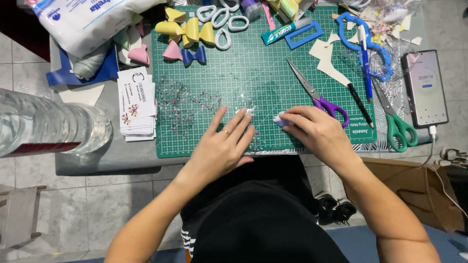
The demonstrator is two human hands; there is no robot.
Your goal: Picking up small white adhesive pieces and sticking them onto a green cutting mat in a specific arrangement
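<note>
Pale piece (280,120) (small), right hand (314,134) pinching, cutting mat (253,63)

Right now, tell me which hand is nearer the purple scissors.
Right. The right hand lies just below-left of the purple scissors, nearly touching the handle; the left hand rests farther left on the mat.

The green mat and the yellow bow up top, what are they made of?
The green mat looks like soft, matte plastic or rubber: flat, dull, with a printed white grid. The yellow bow seems to be craft foam or faux leather: thick, smooth loops that hold their curve; I can't tell which. The left hand lies flat on the mat, and the right hand pinches a small pale piece.
</note>
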